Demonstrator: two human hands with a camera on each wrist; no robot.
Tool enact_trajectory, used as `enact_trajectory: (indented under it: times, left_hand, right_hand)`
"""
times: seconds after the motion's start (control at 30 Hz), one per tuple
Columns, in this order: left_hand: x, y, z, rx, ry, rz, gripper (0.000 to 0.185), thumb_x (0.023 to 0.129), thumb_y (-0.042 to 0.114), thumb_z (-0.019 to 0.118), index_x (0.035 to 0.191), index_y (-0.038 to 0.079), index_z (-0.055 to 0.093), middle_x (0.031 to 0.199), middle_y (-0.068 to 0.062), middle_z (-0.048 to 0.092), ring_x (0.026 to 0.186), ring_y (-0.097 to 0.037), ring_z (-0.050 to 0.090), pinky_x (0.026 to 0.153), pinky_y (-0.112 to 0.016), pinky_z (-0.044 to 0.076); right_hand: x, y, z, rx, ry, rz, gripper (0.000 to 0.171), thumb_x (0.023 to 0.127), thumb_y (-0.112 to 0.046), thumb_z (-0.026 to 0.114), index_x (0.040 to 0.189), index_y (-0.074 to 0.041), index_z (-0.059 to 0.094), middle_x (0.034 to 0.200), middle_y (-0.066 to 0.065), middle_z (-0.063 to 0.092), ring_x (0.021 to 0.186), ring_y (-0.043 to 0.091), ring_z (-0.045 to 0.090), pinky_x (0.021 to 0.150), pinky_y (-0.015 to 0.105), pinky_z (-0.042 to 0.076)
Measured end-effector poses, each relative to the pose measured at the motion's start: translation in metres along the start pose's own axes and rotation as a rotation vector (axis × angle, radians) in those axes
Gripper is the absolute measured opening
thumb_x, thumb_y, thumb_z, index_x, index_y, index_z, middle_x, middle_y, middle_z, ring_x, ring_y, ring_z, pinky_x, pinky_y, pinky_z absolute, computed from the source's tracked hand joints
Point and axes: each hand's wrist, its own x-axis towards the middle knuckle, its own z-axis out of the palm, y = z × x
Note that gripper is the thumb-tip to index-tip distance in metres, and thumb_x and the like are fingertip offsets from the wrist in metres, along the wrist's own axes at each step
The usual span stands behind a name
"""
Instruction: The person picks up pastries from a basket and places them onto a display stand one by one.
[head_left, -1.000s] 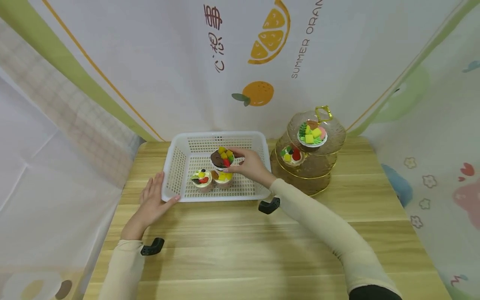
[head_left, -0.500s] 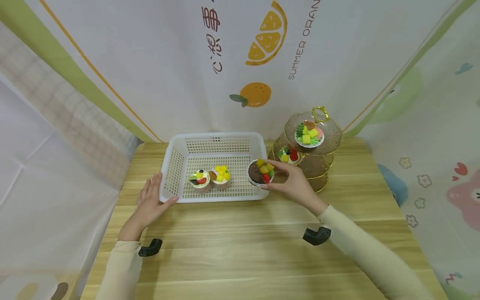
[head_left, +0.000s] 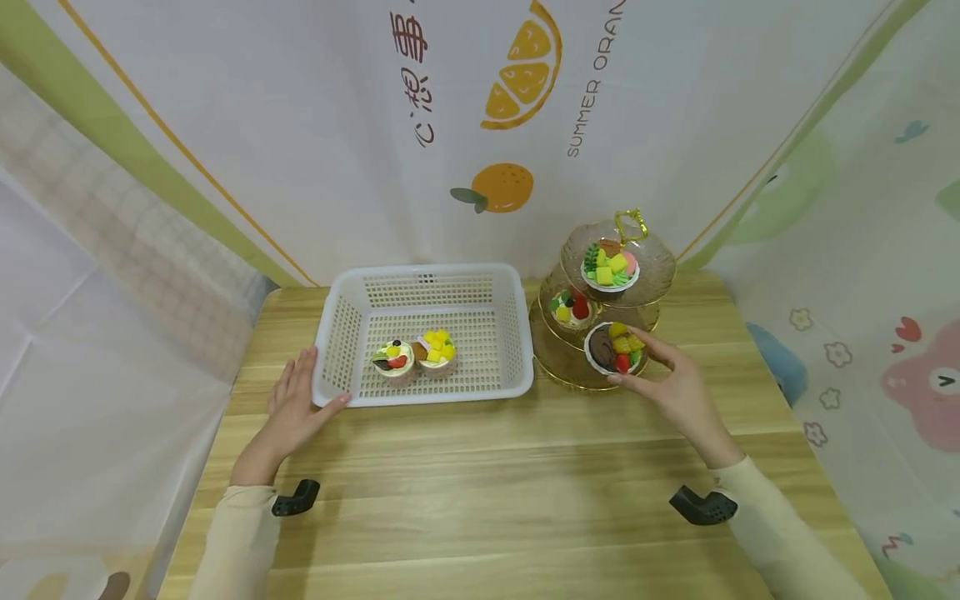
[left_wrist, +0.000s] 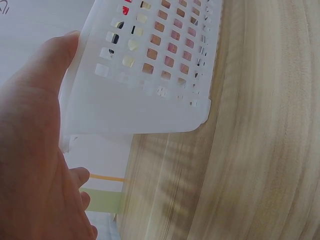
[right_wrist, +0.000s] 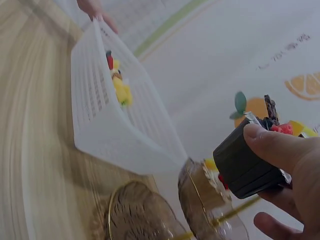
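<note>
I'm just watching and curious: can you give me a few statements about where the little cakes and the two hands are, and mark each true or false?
1. The right hand holds a chocolate cupcake at the tiered glass stand. True.
2. Four cupcakes sit in the white basket. False: two do.
3. The left hand rests on the basket's corner. True.
4. The stand's top tier is bare. False: a fruit-topped cake sits there.
</note>
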Motion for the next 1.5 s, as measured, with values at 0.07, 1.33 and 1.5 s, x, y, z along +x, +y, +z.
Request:
enact_trajectory:
  times: [0.07,1.33,1.5]
  left_hand:
    - [-0.001,-0.001,0.0,-0.005,-0.002,-0.003,0.103,0.095,0.054,0.056,0.159,0.013,-0.013,0.166,-0.02,-0.012,0.151,-0.048,-0.015,0.113,-0.074,-0.005]
    - [0.001,-0.003,0.002,-0.005,0.011,0.004,0.102,0.094,0.053,0.057,0.159,0.011,-0.01,0.166,-0.024,-0.007,0.151,-0.049,-0.013,0.112,-0.075,-0.004]
    - [0.001,-0.002,0.003,-0.01,0.016,0.008,0.102,0.094,0.052,0.057,0.159,0.011,-0.01,0.166,-0.025,-0.006,0.15,-0.049,-0.012,0.112,-0.075,-0.004]
  right_hand:
    - [0.0,0.004,-0.007,-0.002,0.007,0.041,0.077,0.082,-0.036,0.081,0.149,-0.017,0.047,0.155,0.017,0.043,0.135,0.047,0.042,0.105,0.069,0.034]
    - [0.063,0.035,-0.004,0.04,0.169,0.097,0.077,0.081,-0.042,0.081,0.143,-0.007,0.052,0.148,0.02,0.051,0.143,0.043,0.04,0.115,0.064,0.03]
    - [0.068,0.038,-0.001,0.022,0.176,0.084,0.076,0.081,-0.041,0.081,0.142,-0.006,0.053,0.147,0.02,0.052,0.142,0.043,0.041,0.115,0.062,0.032]
